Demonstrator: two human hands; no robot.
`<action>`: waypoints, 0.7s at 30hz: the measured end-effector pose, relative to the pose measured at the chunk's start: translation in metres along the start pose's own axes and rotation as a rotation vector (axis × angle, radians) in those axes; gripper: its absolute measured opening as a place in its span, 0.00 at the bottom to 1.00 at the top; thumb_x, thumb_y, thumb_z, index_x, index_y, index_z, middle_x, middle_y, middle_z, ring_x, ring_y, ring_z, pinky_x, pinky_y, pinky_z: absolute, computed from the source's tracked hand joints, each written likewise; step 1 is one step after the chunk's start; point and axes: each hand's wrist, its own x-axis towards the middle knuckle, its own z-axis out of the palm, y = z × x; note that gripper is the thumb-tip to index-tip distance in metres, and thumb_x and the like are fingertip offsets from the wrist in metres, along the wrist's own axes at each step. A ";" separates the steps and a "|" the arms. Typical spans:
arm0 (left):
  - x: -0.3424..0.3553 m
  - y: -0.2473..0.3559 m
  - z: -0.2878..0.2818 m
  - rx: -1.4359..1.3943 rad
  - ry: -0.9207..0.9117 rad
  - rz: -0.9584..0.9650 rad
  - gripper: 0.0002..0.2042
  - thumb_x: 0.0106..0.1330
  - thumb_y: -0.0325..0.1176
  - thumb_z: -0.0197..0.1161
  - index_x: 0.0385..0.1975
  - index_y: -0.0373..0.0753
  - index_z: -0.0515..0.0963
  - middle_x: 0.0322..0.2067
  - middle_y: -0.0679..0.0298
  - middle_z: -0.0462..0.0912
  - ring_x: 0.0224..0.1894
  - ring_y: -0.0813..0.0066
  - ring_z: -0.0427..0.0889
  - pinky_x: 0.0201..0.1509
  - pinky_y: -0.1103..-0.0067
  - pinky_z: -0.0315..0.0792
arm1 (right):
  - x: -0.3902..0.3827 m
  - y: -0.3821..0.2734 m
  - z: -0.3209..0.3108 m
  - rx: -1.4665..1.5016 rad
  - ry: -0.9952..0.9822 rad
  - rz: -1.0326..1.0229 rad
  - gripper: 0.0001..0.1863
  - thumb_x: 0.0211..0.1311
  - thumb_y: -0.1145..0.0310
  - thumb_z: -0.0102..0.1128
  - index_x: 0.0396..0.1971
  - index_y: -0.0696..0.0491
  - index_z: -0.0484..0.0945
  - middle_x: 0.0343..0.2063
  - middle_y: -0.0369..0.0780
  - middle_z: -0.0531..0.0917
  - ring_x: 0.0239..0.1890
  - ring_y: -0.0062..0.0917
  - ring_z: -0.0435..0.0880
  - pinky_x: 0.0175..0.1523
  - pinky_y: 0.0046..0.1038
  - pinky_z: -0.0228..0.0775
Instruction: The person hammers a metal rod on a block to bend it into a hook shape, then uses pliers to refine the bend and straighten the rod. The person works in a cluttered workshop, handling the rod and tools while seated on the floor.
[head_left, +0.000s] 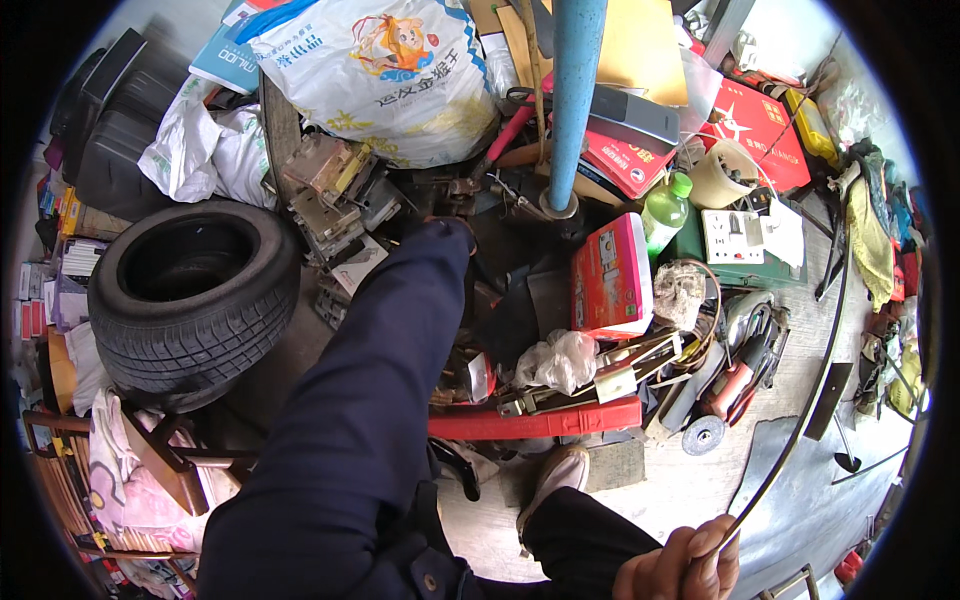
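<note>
My right hand (680,567), at the lower right, has its fingers wrapped round the near end of a long, thin dark rod (792,450). The rod runs up and away along the right side and looks curved. In its dark sleeve, my left arm reaches forward into the clutter below a blue post (577,95). At the cuff my left hand (468,236) is almost wholly hidden, and its fingers do not show. Old metal lock-like boxes (325,195) lie just left of it. Dark metal parts (462,190) lie just beyond.
A tyre (190,300) stands at the left. A red bar (540,418) crosses in front of my foot, with an angle grinder (730,390) to its right. A green bottle (667,212), red-and-white box (612,275) and socket panel (733,237) stand behind. A sheet of metal (800,500) covers floor at right.
</note>
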 end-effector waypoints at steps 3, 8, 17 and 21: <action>-0.004 -0.002 -0.002 -0.025 0.015 0.017 0.22 0.62 0.45 0.60 0.56 0.53 0.80 0.60 0.67 0.78 0.60 0.61 0.78 0.61 0.58 0.70 | -0.003 0.000 0.001 0.013 0.017 0.011 0.09 0.75 0.68 0.46 0.47 0.57 0.71 0.20 0.34 0.67 0.15 0.13 0.59 0.22 0.18 0.53; 0.004 -0.001 -0.001 -0.022 0.038 0.035 0.21 0.61 0.45 0.61 0.55 0.52 0.80 0.59 0.67 0.79 0.59 0.61 0.78 0.61 0.58 0.70 | -0.006 0.001 0.002 0.013 0.050 0.029 0.09 0.75 0.68 0.47 0.47 0.56 0.71 0.20 0.34 0.67 0.15 0.14 0.59 0.22 0.19 0.53; 0.018 -0.003 0.009 0.068 0.038 0.083 0.22 0.62 0.47 0.60 0.56 0.52 0.80 0.59 0.66 0.78 0.60 0.60 0.78 0.61 0.59 0.70 | -0.006 0.001 0.002 -0.024 0.054 0.031 0.09 0.75 0.66 0.48 0.46 0.56 0.69 0.19 0.34 0.68 0.14 0.14 0.59 0.22 0.19 0.53; 0.024 -0.004 0.010 0.103 0.037 0.096 0.22 0.62 0.47 0.60 0.56 0.52 0.80 0.60 0.65 0.78 0.60 0.60 0.78 0.61 0.59 0.70 | -0.005 0.000 0.003 -0.024 0.046 0.038 0.09 0.74 0.66 0.49 0.46 0.56 0.69 0.19 0.34 0.68 0.14 0.14 0.60 0.22 0.19 0.54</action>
